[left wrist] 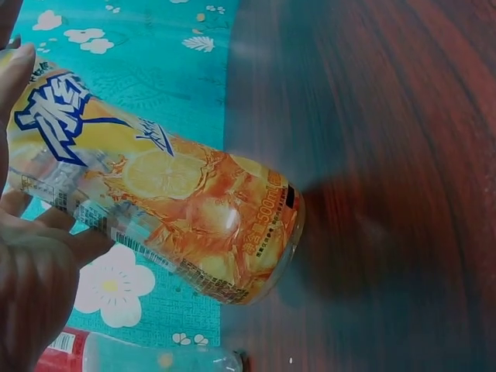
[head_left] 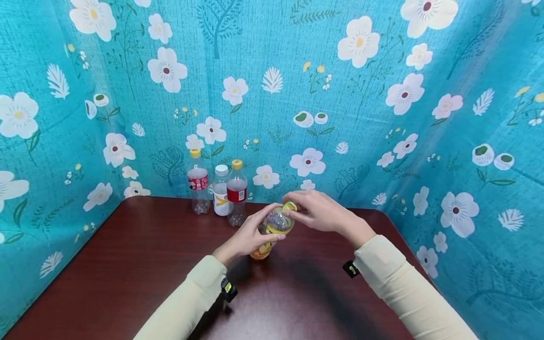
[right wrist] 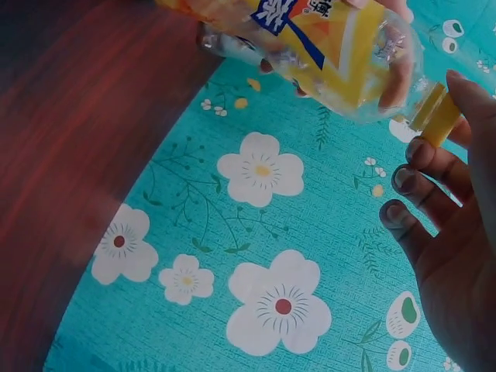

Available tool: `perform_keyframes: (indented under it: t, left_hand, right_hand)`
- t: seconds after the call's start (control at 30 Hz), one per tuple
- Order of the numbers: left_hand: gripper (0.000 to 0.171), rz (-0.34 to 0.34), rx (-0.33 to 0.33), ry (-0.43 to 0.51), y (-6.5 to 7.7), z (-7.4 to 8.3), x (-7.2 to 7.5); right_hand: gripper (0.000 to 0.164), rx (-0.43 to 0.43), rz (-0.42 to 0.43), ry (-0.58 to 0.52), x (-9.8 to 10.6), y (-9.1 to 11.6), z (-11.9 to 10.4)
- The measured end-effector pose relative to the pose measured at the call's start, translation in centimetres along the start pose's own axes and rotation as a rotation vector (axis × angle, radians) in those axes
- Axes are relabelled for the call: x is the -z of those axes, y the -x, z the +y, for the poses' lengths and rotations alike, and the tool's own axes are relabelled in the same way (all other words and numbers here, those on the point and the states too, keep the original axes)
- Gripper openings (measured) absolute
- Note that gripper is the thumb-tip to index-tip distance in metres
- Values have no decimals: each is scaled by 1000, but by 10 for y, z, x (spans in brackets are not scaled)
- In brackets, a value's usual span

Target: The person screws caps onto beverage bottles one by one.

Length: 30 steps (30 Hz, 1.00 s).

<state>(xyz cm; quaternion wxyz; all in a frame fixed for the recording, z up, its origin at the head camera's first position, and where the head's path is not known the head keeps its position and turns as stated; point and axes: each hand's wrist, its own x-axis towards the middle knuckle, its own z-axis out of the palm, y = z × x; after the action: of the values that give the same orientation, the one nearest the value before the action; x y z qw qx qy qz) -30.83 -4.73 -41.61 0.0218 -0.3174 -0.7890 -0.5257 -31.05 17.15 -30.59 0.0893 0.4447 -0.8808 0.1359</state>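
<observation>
A clear plastic drink bottle [head_left: 279, 222] with a yellow and orange label leans with its top toward the right in the head view. My left hand [head_left: 246, 237] grips it round its upper half, thumb on the near side. In the left wrist view the label [left wrist: 209, 201] shows lemon slices, and the base is close over the table. My right hand [head_left: 318, 212] pinches the yellow cap [right wrist: 440, 120] between thumb and forefinger at the neck. The other right fingers are apart from the bottle, loosely bent in the right wrist view. No drink shows in the clear shoulder.
Behind and left stand a yellow-capped bottle with a pink-red label [head_left: 198, 182], a white-capped bottle [head_left: 220, 200] and a yellow-capped bottle with a red label [head_left: 237, 192]. The dark red-brown table [head_left: 127, 264] meets a blue flowered curtain [head_left: 263, 52] at the back.
</observation>
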Motion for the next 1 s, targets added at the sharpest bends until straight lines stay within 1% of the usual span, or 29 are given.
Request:
perform_keyframes:
  t: [0.13, 0.23, 0.33, 0.43, 0.5, 0.53, 0.63, 0.7, 0.77, 0.83, 0.87, 0.93, 1.0]
  left_hand:
    - [72, -7, 6, 13, 0, -5, 0]
    - [72, 8, -3, 22, 1, -7, -2]
    - [73, 44, -14, 22, 4, -8, -6]
    - [72, 97, -39, 15, 6, -8, -11]
    - [73, 147, -60, -2, 7, -6, -13]
    - [73, 174, -71, -8, 7, -6, -15]
    - [76, 243, -80, -38, 9, -4, -21]
    - [78, 268, -74, -54, 9, -2, -23]
    - [79, 274, -63, -66, 10, -1, -24]
    - [79, 265, -54, -64, 10, 0, -24]
    - [78, 255, -49, -58, 10, 0, -23]
    - [78, 226, -38, -36, 11, -1, -21]
    - [76, 191, -31, -11, 11, -1, -19]
  right_hand:
    - [26, 6, 19, -47, -3, 0, 1]
    - [25, 13, 62, -59, -7, 0, 0]
    - [21, 27, 123, -38, -12, 0, -1]
    - [18, 15, 186, -20, -16, 0, -5]
    - [16, -26, 227, -14, -18, -1, -10]
    - [16, -61, 245, -14, -19, -1, -13]
    - [19, -202, 304, 5, -20, -4, -25]
    - [25, -301, 326, 25, -20, -6, -32]
    - [29, -367, 322, 33, -19, -7, -37]
    - [30, -395, 293, 32, -17, -8, -39]
    - [30, -396, 275, 35, -15, -7, -39]
    - [25, -367, 230, 35, -13, -5, -36]
    - [25, -303, 180, 38, -10, -2, -31]
